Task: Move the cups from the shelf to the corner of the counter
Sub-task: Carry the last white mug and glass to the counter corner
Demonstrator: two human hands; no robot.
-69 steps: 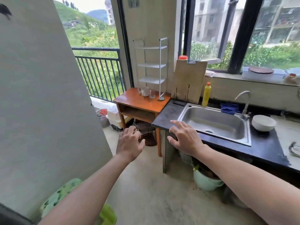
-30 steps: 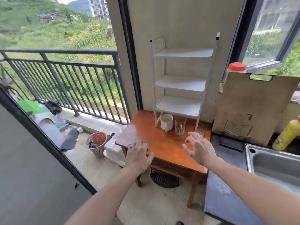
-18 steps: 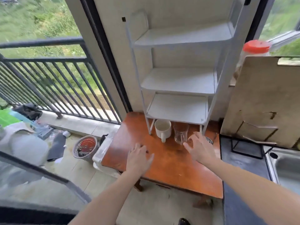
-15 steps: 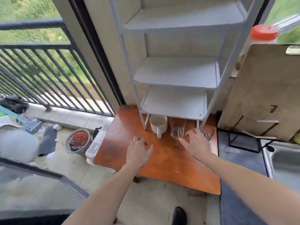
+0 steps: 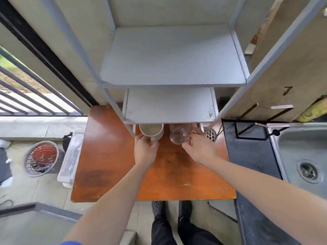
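A white ceramic mug (image 5: 151, 132) and a clear glass cup (image 5: 178, 135) stand side by side on the orange wooden table (image 5: 109, 156), under the lowest tier of the white metal shelf rack (image 5: 169, 105). My left hand (image 5: 145, 150) wraps the near side of the mug around its handle. My right hand (image 5: 199, 148) closes on the right side of the glass cup, fingertips touching it. Both cups still rest on the table.
A dark counter (image 5: 251, 156) with a steel sink (image 5: 304, 156) adjoins the table on the right. A small strainer (image 5: 211, 135) lies right of the glass. A cutting board (image 5: 283, 76) leans behind the counter. A basket (image 5: 41, 159) and white bin (image 5: 70, 156) sit on the floor left.
I have walked up to the table and the view now looks straight down. Both hands reached forward from above the table's middle and now touch the two cups.
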